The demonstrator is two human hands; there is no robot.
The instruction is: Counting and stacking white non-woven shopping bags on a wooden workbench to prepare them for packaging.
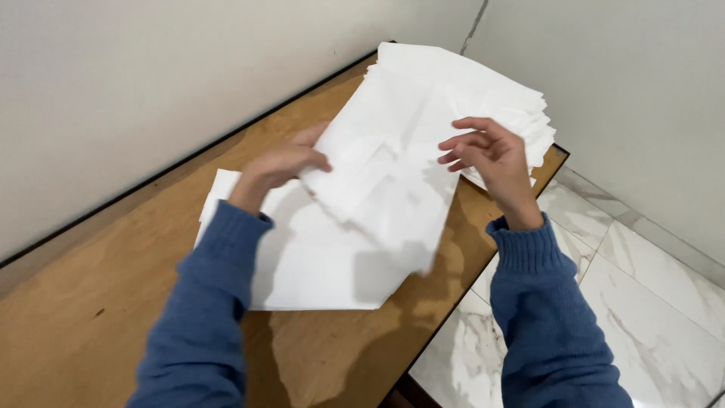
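Note:
My left hand pinches the left edge of a white paper sheet and holds it tilted above the wooden table. My right hand is at the sheet's right edge, fingers curled and slightly apart; whether it touches the paper I cannot tell. Under the lifted sheet lies a flat white sheet on the table. Behind it, in the corner, rests a stack of white paper sheets. Both arms wear blue knitted sleeves.
The table stands in a corner of two light walls. Its right edge runs diagonally beside a white marble tile floor. The stack overhangs the table's far right corner.

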